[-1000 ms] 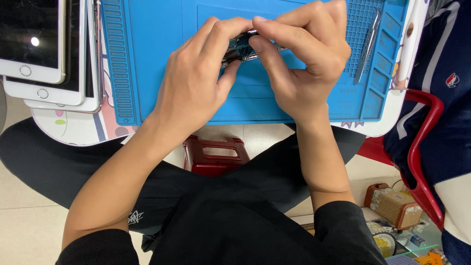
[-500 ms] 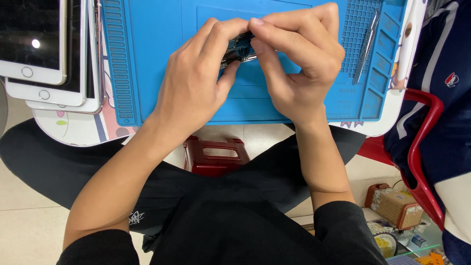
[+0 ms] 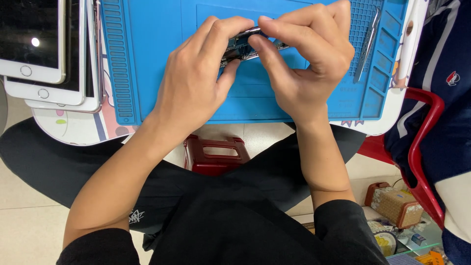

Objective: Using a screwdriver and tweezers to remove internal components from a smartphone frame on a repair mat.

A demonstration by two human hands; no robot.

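One head-worn camera looks steeply down from close above. The blue mat (image 3: pixel 157 59) on the worktop (image 3: pixel 73 130) fills the far edge, both forearms cross the middle, and the person's lap and floor lie nearest.

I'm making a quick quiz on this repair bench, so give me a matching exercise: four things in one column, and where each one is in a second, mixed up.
Things:
1. small part
2. tweezers
3. phones
4. red stool

Places:
A. stacked at the table's left edge
B. pinched between left hand and right hand, over the blue mat
C. on the floor below the table edge
D. lying on the mat's right side

Pairs: 1-B, 2-D, 3-A, 4-C
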